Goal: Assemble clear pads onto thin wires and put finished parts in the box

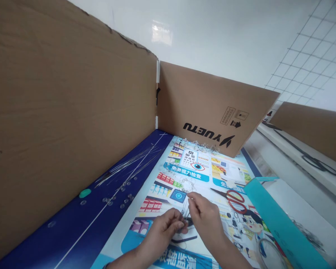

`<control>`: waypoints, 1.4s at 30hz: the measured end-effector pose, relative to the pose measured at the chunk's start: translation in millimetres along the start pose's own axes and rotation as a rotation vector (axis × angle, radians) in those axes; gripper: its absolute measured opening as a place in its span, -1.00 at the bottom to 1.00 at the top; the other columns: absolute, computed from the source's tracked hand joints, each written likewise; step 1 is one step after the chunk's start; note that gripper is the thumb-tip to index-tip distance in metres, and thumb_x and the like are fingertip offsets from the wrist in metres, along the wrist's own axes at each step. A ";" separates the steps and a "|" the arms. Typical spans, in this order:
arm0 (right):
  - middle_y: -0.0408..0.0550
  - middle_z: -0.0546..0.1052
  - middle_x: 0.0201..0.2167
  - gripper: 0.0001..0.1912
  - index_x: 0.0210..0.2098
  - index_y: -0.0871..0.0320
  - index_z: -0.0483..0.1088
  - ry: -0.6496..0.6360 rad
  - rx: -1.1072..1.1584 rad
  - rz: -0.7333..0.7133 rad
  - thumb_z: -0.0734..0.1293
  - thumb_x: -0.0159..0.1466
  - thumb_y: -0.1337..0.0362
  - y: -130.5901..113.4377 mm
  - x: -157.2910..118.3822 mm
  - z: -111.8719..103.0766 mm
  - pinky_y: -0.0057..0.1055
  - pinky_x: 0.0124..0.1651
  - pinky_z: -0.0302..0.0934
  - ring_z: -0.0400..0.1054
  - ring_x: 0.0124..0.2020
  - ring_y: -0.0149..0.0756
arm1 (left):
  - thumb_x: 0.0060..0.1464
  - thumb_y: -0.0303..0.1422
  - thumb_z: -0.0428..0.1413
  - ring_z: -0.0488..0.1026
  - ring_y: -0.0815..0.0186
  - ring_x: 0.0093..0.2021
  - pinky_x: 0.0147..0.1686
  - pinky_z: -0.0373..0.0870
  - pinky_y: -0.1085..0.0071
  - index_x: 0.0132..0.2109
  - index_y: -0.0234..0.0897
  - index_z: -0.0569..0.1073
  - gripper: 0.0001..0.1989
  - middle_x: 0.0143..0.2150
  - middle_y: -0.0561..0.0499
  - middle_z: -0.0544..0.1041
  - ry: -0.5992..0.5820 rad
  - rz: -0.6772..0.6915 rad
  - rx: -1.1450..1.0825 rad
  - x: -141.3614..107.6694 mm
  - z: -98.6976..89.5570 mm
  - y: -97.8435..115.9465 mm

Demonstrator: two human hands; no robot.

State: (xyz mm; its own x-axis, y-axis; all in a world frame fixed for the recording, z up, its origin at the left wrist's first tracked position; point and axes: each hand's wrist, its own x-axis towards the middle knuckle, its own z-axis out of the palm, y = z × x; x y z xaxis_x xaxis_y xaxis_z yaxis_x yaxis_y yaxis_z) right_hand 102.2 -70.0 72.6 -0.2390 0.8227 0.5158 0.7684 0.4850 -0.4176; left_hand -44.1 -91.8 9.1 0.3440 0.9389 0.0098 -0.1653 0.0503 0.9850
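My left hand [164, 228] is closed, with thumb and fingers pinching thin wires [186, 207] that run up between both hands. Beside it, my right hand [207, 216] pinches the upper part of the same wires between thumb and forefinger. Just beyond the fingertips, a loose cluster of clear beads on wire [187, 183] lies on the printed sheet [154, 170]; whether it joins the held wires is hard to tell. A dark thin tool [184, 239] lies partly hidden beneath my left hand. Scissors with red handles [236, 201] rest to the right of my right hand.
Loose clear beads [122, 206], a green lump [85, 193] and straight wires [128, 164] lie on the blue strip. Cardboard walls stand left [72, 97] and behind [212, 101], with beaded pieces [198, 144] along the back. A teal-edged box [282, 224] holds wire at right.
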 end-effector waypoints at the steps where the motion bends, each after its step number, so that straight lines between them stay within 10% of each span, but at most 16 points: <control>1: -0.08 0.57 -0.31 -0.77 -0.20 0.13 0.41 -0.009 -0.010 -0.013 0.16 0.24 0.34 -2.0 1.6 -0.5 -0.45 -0.24 0.32 0.46 -0.32 -0.31 | 0.10 -0.36 0.00 0.41 0.29 -0.35 -0.35 0.23 0.43 -0.40 -0.27 0.26 -0.87 -0.42 0.00 0.51 -0.003 -0.002 0.027 -0.1 -0.1 0.4; 18: -0.08 0.56 -0.33 -0.79 -0.21 0.11 0.42 0.108 0.029 0.059 0.18 0.25 0.27 -1.5 2.4 -43.0 -0.46 -0.32 0.37 0.48 -0.40 -0.32 | 0.11 -0.36 -0.02 0.39 0.31 -0.39 -0.33 0.24 0.43 -0.40 -0.27 0.28 -0.86 -0.44 0.01 0.52 -0.021 0.056 0.085 -3.5 1.3 6.7; 33: -0.14 0.51 -0.52 -0.84 -0.26 0.16 0.39 -0.156 0.690 0.541 0.24 0.22 0.24 -20.5 -93.0 -23.7 -0.50 -0.49 0.34 0.41 -0.57 -0.39 | 0.12 -0.33 -0.03 0.46 0.28 -0.29 -0.23 0.32 0.36 -0.29 -0.29 0.35 -0.87 -0.36 -0.01 0.53 0.121 0.071 0.128 -3.0 -6.3 -7.4; 42: -0.09 0.52 -0.50 -0.77 -0.27 0.17 0.39 -0.202 0.652 0.646 0.25 0.22 0.13 1.9 -140.1 -17.6 -0.45 -0.47 0.34 0.42 -0.54 -0.34 | 0.14 -0.35 -0.02 0.47 0.30 -0.29 -0.24 0.32 0.40 -0.28 -0.29 0.36 -0.88 -0.35 0.00 0.53 0.116 0.087 0.167 -2.8 -8.0 -8.9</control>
State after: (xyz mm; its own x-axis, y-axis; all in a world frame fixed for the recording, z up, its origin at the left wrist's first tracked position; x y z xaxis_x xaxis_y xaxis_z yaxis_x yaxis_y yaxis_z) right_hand 147.6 -189.6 12.7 -0.0274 0.9967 -0.0766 0.3188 -0.0639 -0.9457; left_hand -51.0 -92.1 -1.1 0.2244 0.9707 0.0859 -0.0315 -0.0809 0.9962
